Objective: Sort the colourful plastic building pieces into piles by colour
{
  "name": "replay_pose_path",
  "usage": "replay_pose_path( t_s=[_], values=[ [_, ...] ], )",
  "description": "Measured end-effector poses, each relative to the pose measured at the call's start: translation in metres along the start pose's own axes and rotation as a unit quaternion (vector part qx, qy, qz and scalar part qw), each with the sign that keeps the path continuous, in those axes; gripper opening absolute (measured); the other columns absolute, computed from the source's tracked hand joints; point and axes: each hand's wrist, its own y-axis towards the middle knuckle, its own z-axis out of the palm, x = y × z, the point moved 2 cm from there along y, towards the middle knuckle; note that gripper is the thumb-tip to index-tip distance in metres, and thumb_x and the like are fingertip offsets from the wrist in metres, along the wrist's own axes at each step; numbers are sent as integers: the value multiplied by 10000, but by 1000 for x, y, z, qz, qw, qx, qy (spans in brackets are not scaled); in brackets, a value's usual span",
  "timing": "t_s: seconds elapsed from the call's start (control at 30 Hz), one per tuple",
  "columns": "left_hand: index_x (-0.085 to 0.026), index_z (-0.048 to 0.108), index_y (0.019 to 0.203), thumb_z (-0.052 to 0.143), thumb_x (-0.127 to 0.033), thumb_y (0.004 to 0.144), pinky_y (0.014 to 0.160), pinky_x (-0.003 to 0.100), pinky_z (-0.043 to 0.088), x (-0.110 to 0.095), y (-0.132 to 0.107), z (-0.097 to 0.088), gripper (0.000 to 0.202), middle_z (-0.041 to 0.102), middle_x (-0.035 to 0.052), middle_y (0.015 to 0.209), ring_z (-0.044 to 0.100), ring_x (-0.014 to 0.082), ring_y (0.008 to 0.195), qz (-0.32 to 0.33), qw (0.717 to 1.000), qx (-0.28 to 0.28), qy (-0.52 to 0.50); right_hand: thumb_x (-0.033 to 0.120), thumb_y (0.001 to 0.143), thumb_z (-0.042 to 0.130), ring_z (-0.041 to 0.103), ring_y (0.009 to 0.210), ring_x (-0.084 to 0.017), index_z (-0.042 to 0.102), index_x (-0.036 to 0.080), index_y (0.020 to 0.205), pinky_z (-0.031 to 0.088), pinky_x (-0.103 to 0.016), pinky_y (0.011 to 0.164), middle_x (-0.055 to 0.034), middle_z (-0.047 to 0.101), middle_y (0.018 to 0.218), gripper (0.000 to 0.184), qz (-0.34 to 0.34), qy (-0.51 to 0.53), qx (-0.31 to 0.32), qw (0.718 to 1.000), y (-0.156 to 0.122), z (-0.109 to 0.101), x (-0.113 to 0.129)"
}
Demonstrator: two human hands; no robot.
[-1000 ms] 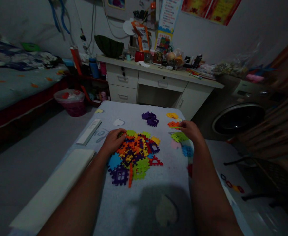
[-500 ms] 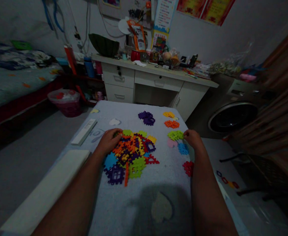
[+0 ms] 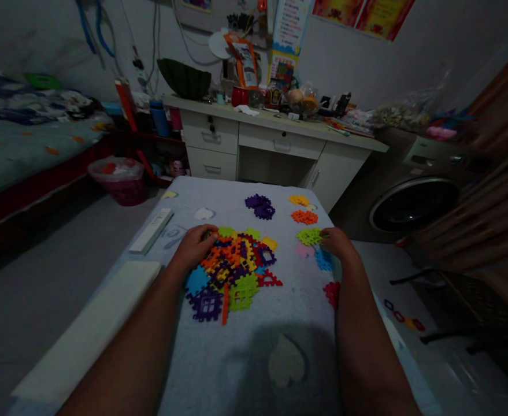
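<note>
My left hand (image 3: pixel 196 247) is at the far left edge of a mixed pile of plastic interlocking blocks (image 3: pixel 232 254) in orange, yellow, purple, red, green and blue. Its fingers are curled together, and whatever they pinch is hidden. On the right, my right hand (image 3: pixel 337 241) has its fingertips closed at the edge of a small group of green interlocking blocks (image 3: pixel 309 236). Blue blocks (image 3: pixel 323 260) lie just below that hand, with red blocks (image 3: pixel 332 293) partly behind the right forearm. Orange blocks (image 3: pixel 304 217), yellow blocks (image 3: pixel 299 200) and purple blocks (image 3: pixel 260 206) form separate groups farther back.
A pale patterned cloth (image 3: pixel 254 352) covers the table. Along its left side lie a small white box (image 3: pixel 152 231) and a long white board (image 3: pixel 93 329). Beyond stand a cluttered desk (image 3: pixel 275 136) and a washing machine (image 3: pixel 410 185). Several loose pieces (image 3: pixel 403 318) are on the floor.
My right hand has shifted slightly left against the green blocks. My left hand stays at the pile's edge. The view has moved a little.
</note>
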Motion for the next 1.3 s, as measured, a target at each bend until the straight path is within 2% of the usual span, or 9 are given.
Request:
replay_pose_path(
  t_s=[0.13,0.23,0.37,0.5,0.7,0.8,0.97,1.13,1.3],
  values=[
    [-186,682,1052,530,-487,790,893,378,499,0,0,0,427,701,77,1062,636,249,956,5,1000,-8,-1,134,848,570,627,1112,-250,690,114,1195,448,-301,930,-185,646,1231,368,-16,4,-14,1000,-6,-13,19],
    [-195,683,1030,547,-484,777,936,386,486,-1,-1,-1,408,686,74,1083,624,254,997,8,1000,-29,-2,164,856,592,616,1109,-232,676,135,1194,442,-306,945,-159,649,1234,349,-98,54,-10,994,-15,-22,56],
    [-198,682,1002,571,-471,757,992,397,463,-3,-2,-3,383,657,77,1103,607,261,1052,4,998,-61,-15,166,838,625,631,962,-183,698,166,1082,450,-267,853,-92,697,1092,255,-245,98,74,962,-34,-16,114],
    [-213,683,997,567,-491,781,1042,408,430,-4,-3,-5,372,630,84,1136,583,265,1117,-7,995,-87,-39,166,810,640,596,839,-167,695,156,951,419,-248,738,-66,679,952,152,-308,65,134,940,-48,-6,146],
    [-210,686,994,563,-519,788,1003,402,454,-3,-3,-3,391,645,75,1095,601,255,1062,-20,995,-73,-60,273,721,771,565,908,-184,635,139,1107,423,-258,774,-90,619,1063,431,-320,78,177,927,-56,-6,151],
    [-195,686,1010,569,-536,780,969,393,471,-3,-3,-1,428,651,80,1095,609,253,1035,-24,997,-52,-58,248,683,793,554,888,-179,629,148,1085,425,-260,765,-74,607,1039,445,-317,90,178,927,-57,-3,150],
    [-181,683,1016,540,-509,788,972,384,468,-6,-3,-1,424,662,83,1112,611,250,1042,-27,997,-36,-56,221,630,806,546,862,-163,622,162,1029,424,-253,752,-54,591,1019,444,-307,127,146,932,-56,0,149],
    [-198,695,992,463,-422,786,1008,376,449,-10,-3,-3,383,686,65,1111,608,249,1065,-28,997,-38,-61,240,670,775,550,802,-142,616,177,1036,426,-256,731,-32,622,991,404,-281,183,103,937,-46,-3,142],
    [-200,697,987,441,-345,727,1006,389,450,-9,-2,-2,393,699,64,1101,609,262,1083,-13,998,-26,-57,269,715,757,581,895,-171,620,170,1095,458,-302,828,-62,627,1069,416,-240,217,0,946,-17,4,141]
  ],
)
